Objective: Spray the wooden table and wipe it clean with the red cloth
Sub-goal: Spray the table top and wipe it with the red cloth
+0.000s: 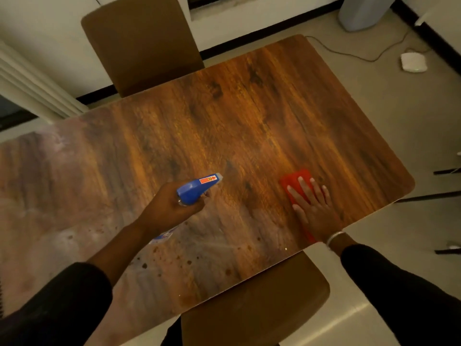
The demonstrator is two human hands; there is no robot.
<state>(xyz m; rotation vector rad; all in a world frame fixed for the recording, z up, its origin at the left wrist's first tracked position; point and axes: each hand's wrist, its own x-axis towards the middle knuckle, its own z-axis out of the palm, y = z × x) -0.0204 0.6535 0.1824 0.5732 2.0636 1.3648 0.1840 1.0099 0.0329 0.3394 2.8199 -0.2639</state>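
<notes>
1. I count one spray bottle (pixel 197 189), one red cloth (pixel 296 182), two chairs, one at the far edge (pixel 142 43) and one at the near edge (pixel 254 310), and one wooden worktop (pixel 249 108).
2. My left hand (pixel 172 208) has its fingers closed around the bottle, above the worktop's near middle; its nozzle points away and right, and its body looks tilted, though my arm hides most of it.
3. My right hand (pixel 315 208) lies flat, fingers spread, pressing the cloth by the near right edge; the cloth's long axis runs away from me.
</notes>
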